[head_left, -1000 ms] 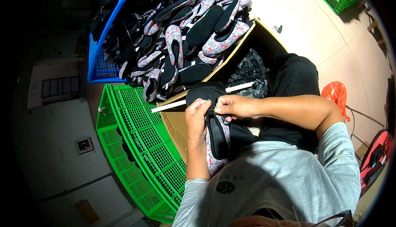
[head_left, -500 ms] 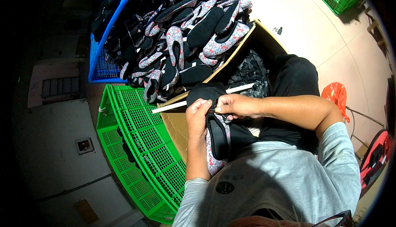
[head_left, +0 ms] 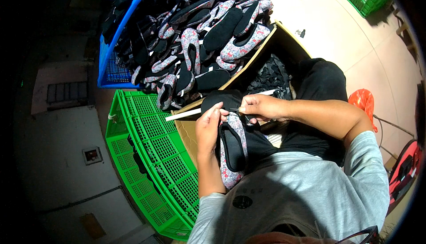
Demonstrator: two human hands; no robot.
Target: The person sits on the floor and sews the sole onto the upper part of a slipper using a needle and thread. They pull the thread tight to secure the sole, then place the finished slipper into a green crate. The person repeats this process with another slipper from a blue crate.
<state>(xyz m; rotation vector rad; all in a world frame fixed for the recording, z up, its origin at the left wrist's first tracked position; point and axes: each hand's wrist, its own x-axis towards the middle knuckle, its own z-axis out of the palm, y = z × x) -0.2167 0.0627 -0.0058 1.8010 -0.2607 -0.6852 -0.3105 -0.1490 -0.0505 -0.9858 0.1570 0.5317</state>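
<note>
A floral slipper (head_left: 241, 133) with a black lining lies over my lap, its toe pointing away from me. My left hand (head_left: 208, 128) is closed at the left side of the toe, its fingertips gripping the slipper's edge. Just right of the toe, my right hand (head_left: 262, 107) pinches a thin dark strip-like thing (head_left: 234, 109) that reaches toward the left fingertips; its exact kind is too small to make out. Beyond both hands lies a rounded black piece (head_left: 222, 100), partly covered by the left fingers.
A blue crate (head_left: 114, 44) heaped with floral and black slippers (head_left: 191, 51) stands ahead. A cardboard box (head_left: 253, 62) holds black scraps (head_left: 270, 75), with a white rod (head_left: 184, 114) across it. Left is a green crate (head_left: 164, 155); a red bag (head_left: 361, 104) sits right.
My hands, together at the slipper's toe before, have moved slightly apart. The thin dark thing now shows between them, and more of the floral toe is visible.
</note>
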